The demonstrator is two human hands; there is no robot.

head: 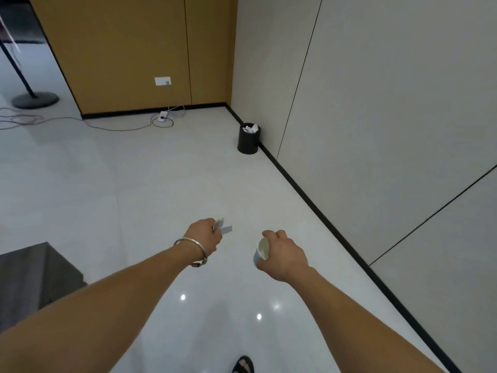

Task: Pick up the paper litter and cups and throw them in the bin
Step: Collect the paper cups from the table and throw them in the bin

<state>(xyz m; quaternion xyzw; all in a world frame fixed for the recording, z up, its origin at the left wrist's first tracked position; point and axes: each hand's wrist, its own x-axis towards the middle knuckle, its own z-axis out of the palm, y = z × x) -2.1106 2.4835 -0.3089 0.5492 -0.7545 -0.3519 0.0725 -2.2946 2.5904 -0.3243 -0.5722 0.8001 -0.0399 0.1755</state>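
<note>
Nearest us, our right hand [285, 254] curls round a white paper cup [261, 252], tipped on its side with its mouth towards us, a thin-walled cone that we judge needs only a light grip; our left hand [205, 234], a metal bangle [189, 247] at the wrist, pinches flat slips of white paper litter [224, 228] between thumb and fingers, so both loads go in one trip; well ahead across the glossy pale floor [134, 197], the round black bin [248, 138] stands against the wall's dark skirting, crumpled paper already showing at its rim.
</note>
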